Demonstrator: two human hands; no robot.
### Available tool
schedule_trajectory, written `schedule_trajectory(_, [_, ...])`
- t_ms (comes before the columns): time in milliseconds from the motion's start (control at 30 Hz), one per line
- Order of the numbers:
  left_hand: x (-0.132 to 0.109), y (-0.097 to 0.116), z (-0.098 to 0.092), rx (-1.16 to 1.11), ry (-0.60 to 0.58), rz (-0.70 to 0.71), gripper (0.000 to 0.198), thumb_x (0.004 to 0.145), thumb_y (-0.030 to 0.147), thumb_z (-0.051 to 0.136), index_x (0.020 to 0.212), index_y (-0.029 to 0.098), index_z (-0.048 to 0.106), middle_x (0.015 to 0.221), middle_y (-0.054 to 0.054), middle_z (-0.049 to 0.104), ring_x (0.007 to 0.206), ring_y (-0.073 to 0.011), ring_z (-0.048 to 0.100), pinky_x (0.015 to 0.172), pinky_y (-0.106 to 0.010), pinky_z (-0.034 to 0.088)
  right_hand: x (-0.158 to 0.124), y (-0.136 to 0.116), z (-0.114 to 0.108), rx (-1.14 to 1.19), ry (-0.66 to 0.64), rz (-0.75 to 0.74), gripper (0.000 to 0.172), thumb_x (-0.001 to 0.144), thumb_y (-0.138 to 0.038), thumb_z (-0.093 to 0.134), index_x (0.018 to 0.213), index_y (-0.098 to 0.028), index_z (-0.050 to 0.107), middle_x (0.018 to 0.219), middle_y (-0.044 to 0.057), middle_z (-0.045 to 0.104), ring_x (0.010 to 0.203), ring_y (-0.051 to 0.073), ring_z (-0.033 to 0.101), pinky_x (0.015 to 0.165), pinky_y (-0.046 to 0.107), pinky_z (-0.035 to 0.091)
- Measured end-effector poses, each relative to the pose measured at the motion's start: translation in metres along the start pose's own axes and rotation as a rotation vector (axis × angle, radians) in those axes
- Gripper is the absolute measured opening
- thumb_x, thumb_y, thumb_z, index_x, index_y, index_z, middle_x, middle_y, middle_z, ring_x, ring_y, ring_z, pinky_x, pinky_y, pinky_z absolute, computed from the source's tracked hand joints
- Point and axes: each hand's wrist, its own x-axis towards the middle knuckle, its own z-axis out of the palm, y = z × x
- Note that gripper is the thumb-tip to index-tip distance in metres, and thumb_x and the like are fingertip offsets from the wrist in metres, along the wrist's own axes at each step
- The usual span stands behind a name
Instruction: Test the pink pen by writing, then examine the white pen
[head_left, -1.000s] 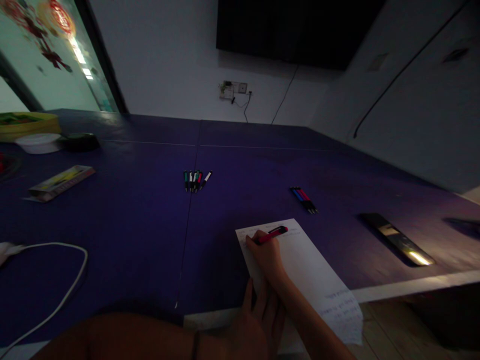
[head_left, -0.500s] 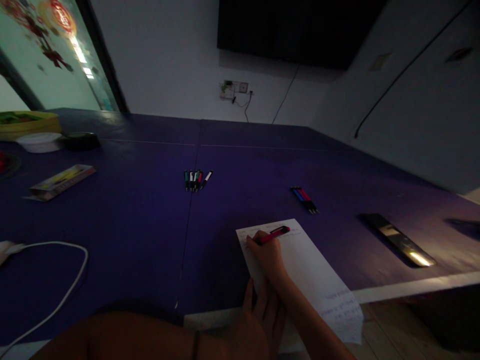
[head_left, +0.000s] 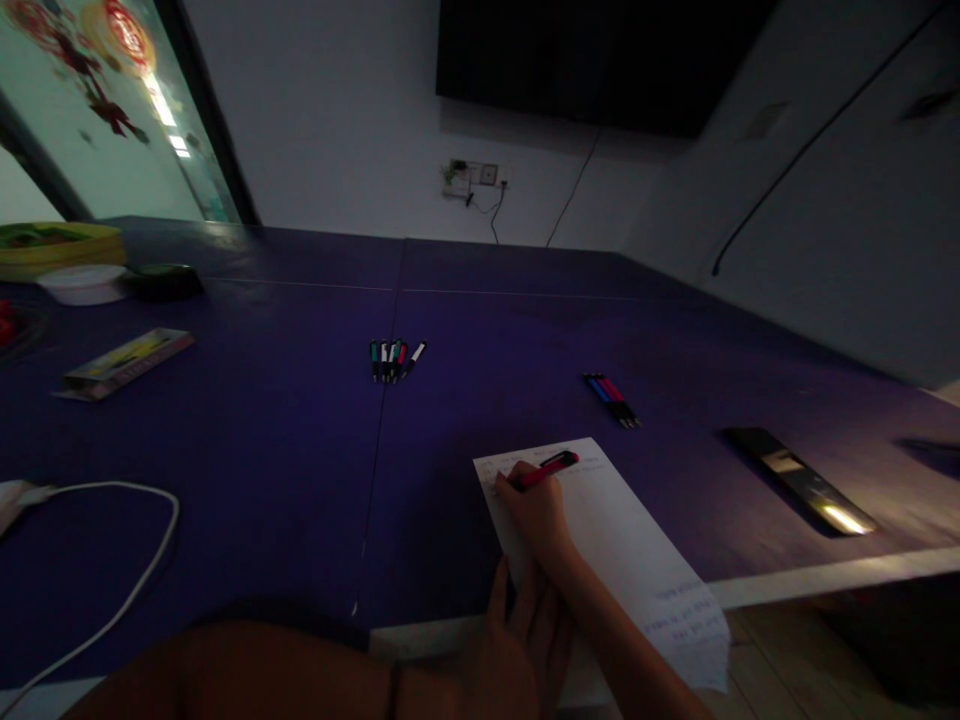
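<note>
My right hand (head_left: 538, 508) is closed round a red pen (head_left: 550, 468) with a black clip, its lower end over the upper left part of a white sheet of paper (head_left: 611, 530). Handwriting shows along the sheet's top and near its lower right edge, which hangs past the table edge. My left hand (head_left: 517, 640) lies with fingers spread on the lower left of the paper, partly under my right forearm. The pen's tip is hidden by my fingers.
On the purple table (head_left: 285, 450) lie a group of several pens (head_left: 391, 360), another row of pens (head_left: 611, 400), a dark shiny phone-like slab (head_left: 799, 480), an open box (head_left: 127, 363) and a white cable (head_left: 169, 530). A yellow basket (head_left: 97, 245) stands far left.
The view has shifted very slightly. My right hand stays closed on the pen at nearly the same spot, and my left hand rests where it was.
</note>
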Motion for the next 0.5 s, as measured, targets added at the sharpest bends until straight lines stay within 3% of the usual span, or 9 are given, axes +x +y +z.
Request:
schedule_trajectory(133, [-0.001,-0.003,-0.005,-0.034,0.252,-0.029,0.035,0.08,0.029,0.033,0.109,0.024,0.053,0.121,-0.001,0.046,0.122,-0.0291,0.016,0.096,-0.051,0.008,0.0,-0.001,-0.001,-0.005,-0.002,0.012,0.02,0.06,-0.031,0.045,0.045,-0.019,0.039,0.038,-0.004,0.039,0.039,0.009,0.036,0.04,0.021,0.025])
schedule_trajectory(500, [0.003,-0.02,-0.03,0.014,0.25,0.038,0.036,0.083,0.026,0.027,0.103,0.025,0.056,0.111,0.001,0.055,0.109,-0.0257,0.036,0.091,-0.049,0.014,0.0,0.0,0.0,-0.037,0.008,0.015,0.019,0.06,-0.029,0.043,0.044,-0.02,0.036,0.038,-0.004,0.037,0.038,0.009,0.035,0.041,0.022,0.023])
